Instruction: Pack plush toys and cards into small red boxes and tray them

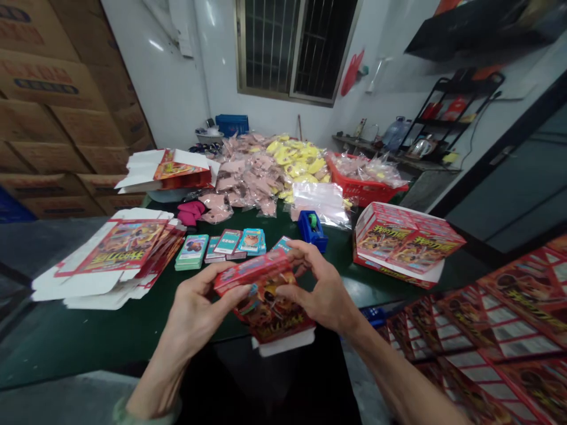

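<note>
A red printed cardboard box [277,304] is held up over the table's near edge, tilted, with a white flap sticking out at its lower end. My left hand [201,307] grips its left side, thumb on the front face. On the right side my right hand [316,283] holds it, thumb on the front and fingers behind the top corner. Just beyond the box lie stacks of cards [228,242], with a green-edged card stack [191,251] to their left. A blue tape dispenser [312,231] stands behind my right hand. What is inside the box is hidden.
Flattened boxes [119,248] lie at left. A tray of filled boxes [405,242] stands at right, with more boxes [500,313] below it. Bagged pink items [250,177], yellow ones [301,159] and a red basket [365,192] fill the back. Cartons [57,112] line the wall.
</note>
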Available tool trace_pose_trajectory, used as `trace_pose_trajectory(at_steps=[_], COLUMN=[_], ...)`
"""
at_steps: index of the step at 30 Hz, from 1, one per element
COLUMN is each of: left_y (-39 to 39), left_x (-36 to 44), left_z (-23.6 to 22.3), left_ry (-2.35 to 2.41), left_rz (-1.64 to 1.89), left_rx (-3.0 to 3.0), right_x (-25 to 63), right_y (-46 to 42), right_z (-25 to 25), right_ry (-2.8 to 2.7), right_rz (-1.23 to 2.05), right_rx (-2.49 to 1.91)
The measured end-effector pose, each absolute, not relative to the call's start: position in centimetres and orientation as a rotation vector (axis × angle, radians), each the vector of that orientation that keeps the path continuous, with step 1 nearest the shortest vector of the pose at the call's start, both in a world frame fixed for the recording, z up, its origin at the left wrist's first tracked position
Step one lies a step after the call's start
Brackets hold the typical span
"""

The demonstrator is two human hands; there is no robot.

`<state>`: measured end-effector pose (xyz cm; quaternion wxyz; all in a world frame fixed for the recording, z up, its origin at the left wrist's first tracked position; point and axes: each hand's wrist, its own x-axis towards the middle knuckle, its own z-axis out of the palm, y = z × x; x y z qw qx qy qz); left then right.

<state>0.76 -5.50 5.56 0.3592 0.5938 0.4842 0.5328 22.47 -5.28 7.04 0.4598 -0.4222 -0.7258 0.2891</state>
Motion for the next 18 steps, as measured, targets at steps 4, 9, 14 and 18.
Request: trace_pose_trajectory(at_steps=[4,9,14,18], left_y=[-5.8,-5.8,-6.7,-6.7], left_x=[-0.6,-1.7,-2.2,-2.7], left_z=[3.3,0.1,2.8,4.9], left_ry=[1.208,1.452,1.604,1.323], left_rz=[1.601,1.575,1.468,0.797], left_rx=[1.064,1.266,2.179,2.171], right_x=[22.8,22.8,20.2,18.1], right_y=[-5.8,-4.4,-2.8,-2.1], right_z=[6.2,7.1,10.4,11.7], right_ry=[-1.796,-2.055,-2.7,-2.723], right_rz=[0.919,0.956,0.529,0.833], right_rx=[-1.137,-1.278,-1.151,-0.791])
